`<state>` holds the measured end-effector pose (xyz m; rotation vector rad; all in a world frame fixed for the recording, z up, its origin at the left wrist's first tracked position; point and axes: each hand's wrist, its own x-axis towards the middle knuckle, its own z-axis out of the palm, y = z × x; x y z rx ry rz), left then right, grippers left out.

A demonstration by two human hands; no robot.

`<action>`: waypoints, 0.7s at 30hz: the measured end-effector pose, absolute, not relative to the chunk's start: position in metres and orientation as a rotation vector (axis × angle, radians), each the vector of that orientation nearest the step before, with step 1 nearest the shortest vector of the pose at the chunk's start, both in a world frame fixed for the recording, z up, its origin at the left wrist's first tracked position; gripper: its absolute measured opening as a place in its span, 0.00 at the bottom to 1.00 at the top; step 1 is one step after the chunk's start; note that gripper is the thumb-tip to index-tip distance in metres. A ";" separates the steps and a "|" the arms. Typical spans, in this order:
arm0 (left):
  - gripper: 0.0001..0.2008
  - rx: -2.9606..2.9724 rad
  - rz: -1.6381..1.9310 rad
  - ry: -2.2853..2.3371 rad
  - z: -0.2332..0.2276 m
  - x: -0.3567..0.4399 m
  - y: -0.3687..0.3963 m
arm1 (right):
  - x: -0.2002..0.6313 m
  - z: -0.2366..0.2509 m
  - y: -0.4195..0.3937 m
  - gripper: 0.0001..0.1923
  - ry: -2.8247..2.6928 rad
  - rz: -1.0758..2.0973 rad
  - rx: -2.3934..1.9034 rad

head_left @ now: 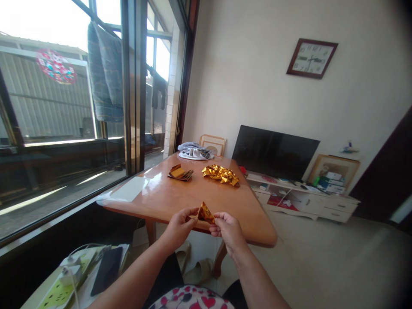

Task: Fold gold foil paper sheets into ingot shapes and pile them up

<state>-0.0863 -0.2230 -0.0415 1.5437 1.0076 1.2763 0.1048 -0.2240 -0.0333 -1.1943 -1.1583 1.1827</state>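
A shiny piece of folded gold foil paper [205, 213] is pinched between both hands at the near edge of the table. My left hand [183, 225] grips its left side with thumb and fingers. On the right side, my right hand [227, 227] holds a lower corner between thumb and fingertips. Farther along the table lies a pile of folded gold foil pieces [220, 174], heaped together. To its left is an opened brown packet [185, 177] with a stack of yellowish-gold sheets [177, 172] on it.
The brown wooden table [167, 195] stretches away, with folded cloths [195, 151] at its far end. A window [64, 107] runs along the left. A power strip [61, 285] and a dark phone [107, 269] lie low on the left. Beyond stands a television [275, 152] on a white cabinet [309, 201].
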 end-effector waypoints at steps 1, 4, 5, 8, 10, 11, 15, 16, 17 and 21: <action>0.23 1.550 1.267 0.977 -0.039 -0.085 -0.224 | 0.104 -0.032 -0.225 0.15 -1.165 1.186 -1.191; 0.21 1.572 1.244 0.888 -0.030 -0.082 -0.230 | 0.104 -0.032 -0.227 0.15 -1.195 1.167 -1.190; 0.21 1.573 1.240 0.870 -0.027 -0.081 -0.232 | 0.103 -0.032 -0.227 0.15 -1.207 1.150 -1.193; 0.20 1.544 1.281 0.917 -0.023 -0.080 -0.236 | 0.103 -0.036 -0.224 0.15 -1.246 1.071 -1.214; 0.21 1.518 1.332 1.023 -0.024 -0.081 -0.236 | 0.103 -0.039 -0.223 0.15 -1.267 1.010 -1.229; 0.21 1.511 1.355 1.076 -0.026 -0.082 -0.236 | 0.103 -0.040 -0.222 0.15 -1.296 0.950 -1.244; 0.19 1.499 1.462 1.219 -0.035 -0.084 -0.233 | 0.103 -0.039 -0.224 0.15 -1.536 0.488 -1.343; 0.18 1.505 1.482 1.247 -0.037 -0.084 -0.232 | 0.103 -0.038 -0.225 0.15 -1.583 0.380 -1.362; 0.17 1.516 1.495 1.273 -0.038 -0.084 -0.231 | 0.103 -0.037 -0.226 0.15 -1.614 0.311 -1.374; 0.14 1.657 1.502 1.357 -0.039 -0.084 -0.232 | 0.102 -0.034 -0.230 0.16 -1.690 0.201 -1.401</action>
